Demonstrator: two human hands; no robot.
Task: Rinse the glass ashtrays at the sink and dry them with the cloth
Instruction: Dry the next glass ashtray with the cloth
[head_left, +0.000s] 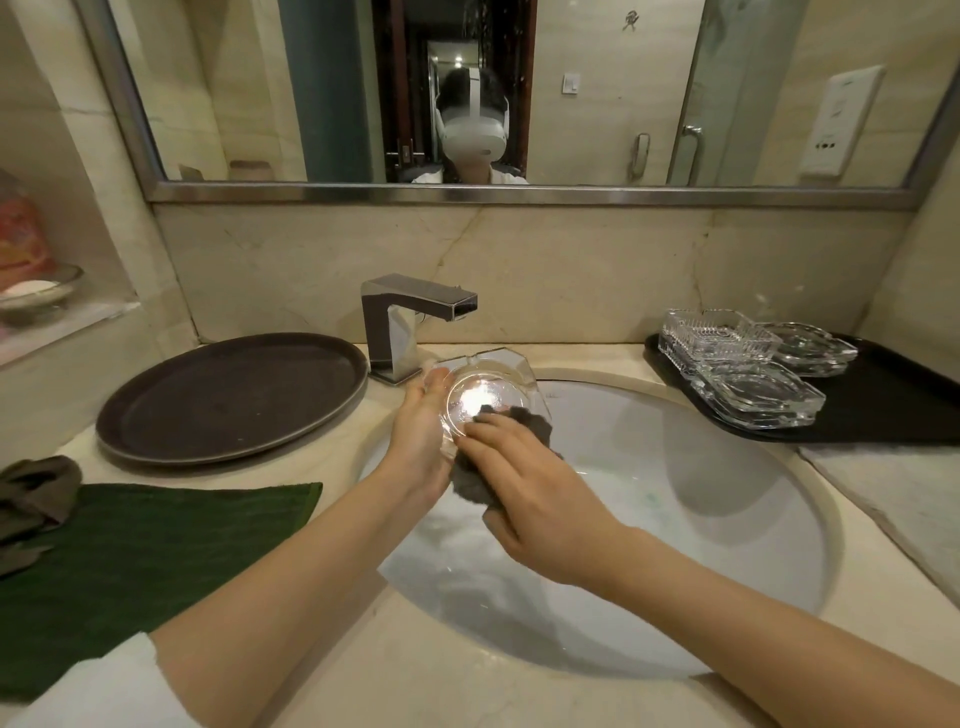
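Over the sink (727, 545), just near of the tap (410, 327), your left hand (423, 436) grips the tilted glass ashtray (485, 387) by its left edge; your right hand (535, 488) presses the grey cloth (519, 423) into it, fingers curled round the cloth.

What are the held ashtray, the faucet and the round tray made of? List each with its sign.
Ashtray: clear glass, see-through with a bright glare spot. Faucet: polished metal, probably chrome, with mirror-like faces. Round tray: dark brown and matte, with no reflections; likely plastic or rubber-coated, but that is uncertain.

Faucet (410, 327) behind; open sink basin (701, 493) rightward
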